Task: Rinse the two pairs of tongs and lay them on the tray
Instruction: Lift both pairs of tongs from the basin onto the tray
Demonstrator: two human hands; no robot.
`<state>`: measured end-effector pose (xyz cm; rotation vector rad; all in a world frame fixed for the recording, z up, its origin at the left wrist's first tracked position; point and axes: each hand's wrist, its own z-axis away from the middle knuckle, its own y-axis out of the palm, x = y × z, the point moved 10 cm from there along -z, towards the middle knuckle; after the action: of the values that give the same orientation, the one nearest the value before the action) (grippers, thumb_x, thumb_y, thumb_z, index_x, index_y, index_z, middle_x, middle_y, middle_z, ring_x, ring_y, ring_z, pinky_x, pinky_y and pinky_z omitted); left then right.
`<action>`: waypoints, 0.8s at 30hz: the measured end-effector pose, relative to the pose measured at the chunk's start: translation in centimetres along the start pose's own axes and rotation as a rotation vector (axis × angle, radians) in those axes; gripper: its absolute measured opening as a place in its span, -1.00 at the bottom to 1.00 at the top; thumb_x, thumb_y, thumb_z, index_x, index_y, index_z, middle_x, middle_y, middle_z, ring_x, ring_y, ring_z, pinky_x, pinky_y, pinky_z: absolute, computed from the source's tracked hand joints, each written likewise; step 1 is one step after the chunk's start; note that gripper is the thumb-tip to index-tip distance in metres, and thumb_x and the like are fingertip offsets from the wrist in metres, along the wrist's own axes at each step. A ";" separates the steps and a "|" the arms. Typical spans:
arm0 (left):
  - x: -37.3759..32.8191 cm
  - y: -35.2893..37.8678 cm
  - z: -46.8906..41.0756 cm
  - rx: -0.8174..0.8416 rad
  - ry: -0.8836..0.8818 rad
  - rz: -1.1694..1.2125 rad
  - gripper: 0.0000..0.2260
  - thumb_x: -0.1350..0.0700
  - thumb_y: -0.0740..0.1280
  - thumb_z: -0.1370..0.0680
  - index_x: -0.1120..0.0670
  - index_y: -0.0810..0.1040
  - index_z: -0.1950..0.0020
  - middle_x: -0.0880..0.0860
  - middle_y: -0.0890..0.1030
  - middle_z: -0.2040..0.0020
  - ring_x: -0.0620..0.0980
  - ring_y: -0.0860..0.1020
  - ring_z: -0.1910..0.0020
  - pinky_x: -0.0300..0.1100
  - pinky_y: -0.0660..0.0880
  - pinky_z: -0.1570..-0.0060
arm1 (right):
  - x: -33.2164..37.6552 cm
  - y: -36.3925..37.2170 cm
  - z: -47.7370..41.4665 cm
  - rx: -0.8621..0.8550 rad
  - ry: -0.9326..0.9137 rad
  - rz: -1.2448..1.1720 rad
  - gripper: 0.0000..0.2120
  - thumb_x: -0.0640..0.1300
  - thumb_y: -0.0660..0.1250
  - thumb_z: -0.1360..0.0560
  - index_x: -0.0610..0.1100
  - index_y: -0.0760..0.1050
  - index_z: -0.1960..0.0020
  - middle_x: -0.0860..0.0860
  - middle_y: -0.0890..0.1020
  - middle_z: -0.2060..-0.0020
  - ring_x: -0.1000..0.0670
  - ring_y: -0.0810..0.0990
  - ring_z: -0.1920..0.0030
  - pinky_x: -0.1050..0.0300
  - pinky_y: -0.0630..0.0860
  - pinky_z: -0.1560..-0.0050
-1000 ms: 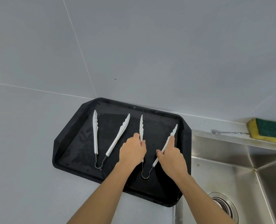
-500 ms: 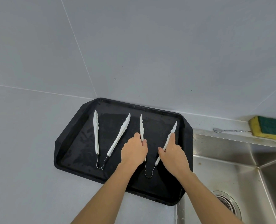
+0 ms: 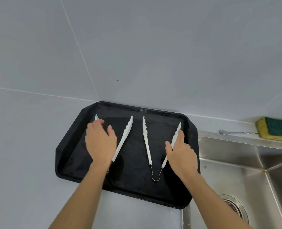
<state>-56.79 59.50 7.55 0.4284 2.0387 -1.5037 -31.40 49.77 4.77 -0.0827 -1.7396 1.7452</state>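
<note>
On the black tray [image 3: 67,156], both pairs of tongs [image 3: 146,142] lie flat and apparently rinsed, the left hand [image 3: 99,142] and right hand [image 3: 180,154] resting on them with fingers loose, leaving only withdrawal.

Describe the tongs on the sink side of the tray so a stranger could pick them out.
Find the black tray left of the steel sink. Two white tongs lie on it; take the right tongs, nearest the sink. Their wire loop shows fully, and the right hand rests on one arm.
</note>
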 end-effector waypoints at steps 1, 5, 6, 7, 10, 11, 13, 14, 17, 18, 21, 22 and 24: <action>1.2 0.0 -0.6 0.026 -0.031 -0.055 -0.66 0.08 0.29 -0.54 0.21 0.42 -0.25 0.20 0.49 -0.16 0.15 0.50 -0.09 0.01 0.43 -0.04 | 1.0 -0.5 0.1 -0.032 -0.035 0.009 -0.52 0.00 0.07 -0.61 -0.18 0.08 -0.45 -0.09 0.64 0.15 -0.11 0.59 0.17 0.12 0.33 0.26; 5.1 1.7 -0.7 0.238 -0.178 -0.161 -0.55 0.02 0.32 -0.52 0.22 0.32 -0.29 0.22 0.44 -0.22 0.18 0.48 -0.12 0.02 0.45 0.03 | 6.3 1.8 0.5 0.128 -0.164 -0.289 -0.65 -0.07 0.12 -0.59 -0.16 0.28 -0.34 -0.08 0.56 0.31 -0.09 0.57 0.23 0.01 0.52 0.13; 5.9 2.1 -0.4 0.277 -0.215 -0.149 -0.59 0.02 0.31 -0.52 0.21 0.32 -0.27 0.20 0.46 -0.20 0.17 0.50 -0.09 0.01 0.44 0.07 | 7.6 3.0 0.6 0.198 -0.161 -0.360 -0.67 -0.08 0.13 -0.58 -0.16 0.31 -0.31 -0.07 0.54 0.32 -0.08 0.56 0.25 0.00 0.54 0.10; 6.5 2.4 -0.2 0.308 -0.239 -0.142 -0.65 0.04 0.30 -0.53 0.19 0.34 -0.21 0.17 0.49 -0.14 0.16 0.52 -0.03 -0.02 0.43 0.11 | 8.8 4.3 0.8 0.261 -0.144 -0.407 -0.69 -0.09 0.15 -0.58 -0.18 0.33 -0.28 -0.05 0.51 0.33 -0.05 0.53 0.28 0.03 0.53 0.12; 6.9 2.8 -0.1 0.347 -0.222 -0.176 -0.84 0.07 0.25 -0.55 0.14 0.37 -0.02 0.13 0.55 0.02 0.10 0.54 0.12 -0.05 0.46 0.16 | 11.3 7.9 1.1 0.381 -0.115 -0.416 -0.70 -0.06 0.18 -0.56 -0.22 0.32 -0.20 -0.07 0.52 0.23 -0.04 0.50 0.26 0.08 0.46 0.23; 6.8 2.8 -0.2 0.348 -0.205 -0.186 -0.86 0.08 0.24 -0.56 0.13 0.37 0.00 0.12 0.55 0.04 0.09 0.54 0.14 -0.05 0.47 0.16 | 11.7 8.8 1.1 0.399 -0.092 -0.411 -0.69 -0.04 0.19 -0.55 -0.23 0.32 -0.18 -0.11 0.55 0.14 -0.09 0.55 0.18 0.06 0.47 0.18; 6.3 2.9 -0.4 0.353 -0.167 -0.202 -0.88 0.09 0.24 -0.57 0.13 0.38 0.01 0.11 0.55 0.06 0.07 0.54 0.15 -0.07 0.48 0.18 | 11.7 10.0 1.0 0.413 -0.038 -0.416 -0.68 -0.04 0.21 -0.54 -0.23 0.29 -0.17 -0.17 0.57 -0.02 -0.16 0.59 0.02 0.02 0.49 0.09; 6.2 3.0 -0.5 0.354 -0.151 -0.208 -0.88 0.09 0.23 -0.57 0.13 0.39 0.01 0.10 0.55 0.07 0.06 0.55 0.16 -0.08 0.48 0.18 | 11.7 10.4 1.0 0.411 -0.022 -0.415 -0.67 -0.04 0.23 -0.54 -0.23 0.27 -0.18 -0.18 0.57 -0.06 -0.17 0.59 -0.02 0.03 0.49 0.08; 6.0 3.2 -0.9 0.344 -0.117 -0.207 -0.90 0.08 0.23 -0.58 0.11 0.38 0.03 0.08 0.55 0.08 0.03 0.55 0.18 -0.08 0.51 0.18 | 11.7 10.7 1.0 0.394 -0.012 -0.425 -0.64 -0.05 0.25 -0.54 -0.22 0.23 -0.21 -0.17 0.59 -0.06 -0.16 0.62 -0.01 0.05 0.51 0.09; 6.0 3.3 -0.9 0.338 -0.114 -0.202 -0.90 0.08 0.23 -0.58 0.10 0.39 0.03 0.08 0.56 0.09 0.03 0.56 0.19 -0.08 0.52 0.18 | 11.7 10.8 1.0 0.392 -0.016 -0.428 -0.63 -0.05 0.25 -0.54 -0.22 0.23 -0.23 -0.17 0.60 -0.06 -0.16 0.62 0.00 0.04 0.52 0.08; 6.1 3.4 -1.0 0.328 -0.118 -0.187 -0.90 0.07 0.24 -0.58 0.09 0.38 0.03 0.08 0.56 0.08 0.03 0.57 0.19 -0.05 0.57 0.14 | 11.7 11.1 0.9 0.404 -0.022 -0.436 -0.62 -0.05 0.24 -0.54 -0.22 0.22 -0.24 -0.17 0.60 -0.04 -0.12 0.62 0.08 0.03 0.53 0.10; 6.1 3.4 -1.0 0.325 -0.118 -0.184 -0.89 0.06 0.25 -0.58 0.08 0.38 0.03 0.08 0.56 0.08 0.03 0.58 0.19 -0.04 0.58 0.12 | 11.7 11.1 0.9 0.407 -0.023 -0.435 -0.62 -0.05 0.24 -0.55 -0.21 0.22 -0.24 -0.17 0.61 -0.03 -0.11 0.60 0.11 0.04 0.53 0.12; 6.1 3.3 -1.0 0.320 -0.117 -0.184 -0.89 0.06 0.24 -0.59 0.08 0.38 0.04 0.08 0.56 0.08 0.03 0.58 0.18 -0.03 0.58 0.11 | 11.7 10.9 0.9 0.408 -0.026 -0.429 -0.62 -0.04 0.24 -0.55 -0.21 0.22 -0.24 -0.16 0.60 -0.03 -0.11 0.61 0.08 0.06 0.50 0.16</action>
<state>-59.98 61.06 1.54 0.2714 1.7913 -1.9305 -45.33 55.80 -0.41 0.4579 -1.2657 1.7335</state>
